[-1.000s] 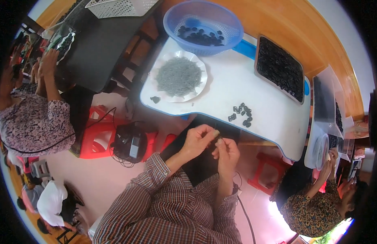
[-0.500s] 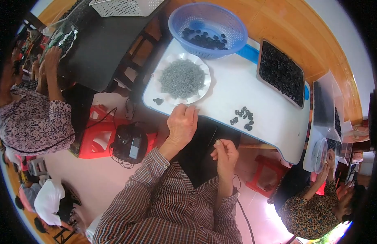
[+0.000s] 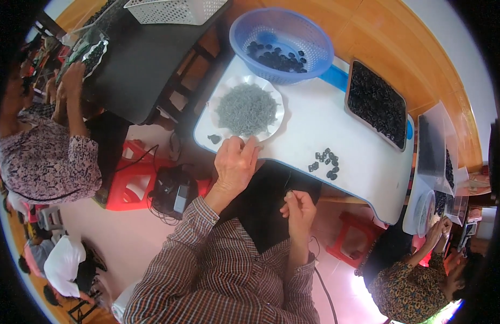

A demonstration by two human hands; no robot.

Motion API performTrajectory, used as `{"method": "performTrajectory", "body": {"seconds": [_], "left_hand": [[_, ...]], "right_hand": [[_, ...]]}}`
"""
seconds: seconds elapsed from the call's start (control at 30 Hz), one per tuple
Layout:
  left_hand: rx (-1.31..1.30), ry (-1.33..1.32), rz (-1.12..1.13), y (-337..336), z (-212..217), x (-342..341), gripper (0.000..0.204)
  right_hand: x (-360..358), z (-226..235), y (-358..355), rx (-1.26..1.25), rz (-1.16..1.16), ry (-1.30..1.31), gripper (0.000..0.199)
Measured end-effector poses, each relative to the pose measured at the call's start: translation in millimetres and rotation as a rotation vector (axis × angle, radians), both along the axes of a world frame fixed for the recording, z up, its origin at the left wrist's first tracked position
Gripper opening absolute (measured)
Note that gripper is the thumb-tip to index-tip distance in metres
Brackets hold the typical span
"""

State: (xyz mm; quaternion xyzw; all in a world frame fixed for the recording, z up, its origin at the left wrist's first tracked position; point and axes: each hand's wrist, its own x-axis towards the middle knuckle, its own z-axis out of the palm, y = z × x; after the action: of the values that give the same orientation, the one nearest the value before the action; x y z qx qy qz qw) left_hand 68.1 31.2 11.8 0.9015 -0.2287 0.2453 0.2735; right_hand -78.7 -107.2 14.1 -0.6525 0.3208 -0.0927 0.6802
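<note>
While the person in the checked shirt is sitting at the white table, the left hand is reaching forward, its fingers curled together at the near rim of the white plate, which is heaped with small grey parts. Whether the fingertips are pinching any of those parts I cannot tell, since the back of the hand is hiding them. The plate is sitting at about twelve o'clock from that hand, touching it or nearly so.

At roughly four o'clock from the left hand, the right hand is hovering off the table edge, above the dark lap, with thumb and forefinger pressed together as though on something tiny; what it is nipping is too small to make out.

A lone dark piece is lying on the table just at ten o'clock from the left hand. A loose cluster of small black parts is resting at about three o'clock, well apart from the plate. Farther back, at one o'clock, a blue perforated basket is holding more black pieces, and a dark tray full of them is lying at two o'clock.

Other people are working nearby: one in a patterned top at the left, another at the lower right.
</note>
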Motion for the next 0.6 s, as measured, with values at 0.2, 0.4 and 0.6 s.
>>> {"method": "performTrajectory", "body": {"seconds": [0.2, 0.4, 0.6], "left_hand": [[-0.016, -0.013, 0.014, 2, -6, 3, 0.021], [-0.152, 0.054, 0.039, 2, -8, 3, 0.017], [-0.183, 0.085, 0.055, 0, -10, 2, 0.015]], "right_hand": [[-1, -1, 0, -0.013, 0.003, -0.011, 0.013], [-2, -2, 1, 0.002, 0.016, -0.005, 0.013], [-4, -4, 2, -0.026, 0.029, -0.015, 0.016]]}}
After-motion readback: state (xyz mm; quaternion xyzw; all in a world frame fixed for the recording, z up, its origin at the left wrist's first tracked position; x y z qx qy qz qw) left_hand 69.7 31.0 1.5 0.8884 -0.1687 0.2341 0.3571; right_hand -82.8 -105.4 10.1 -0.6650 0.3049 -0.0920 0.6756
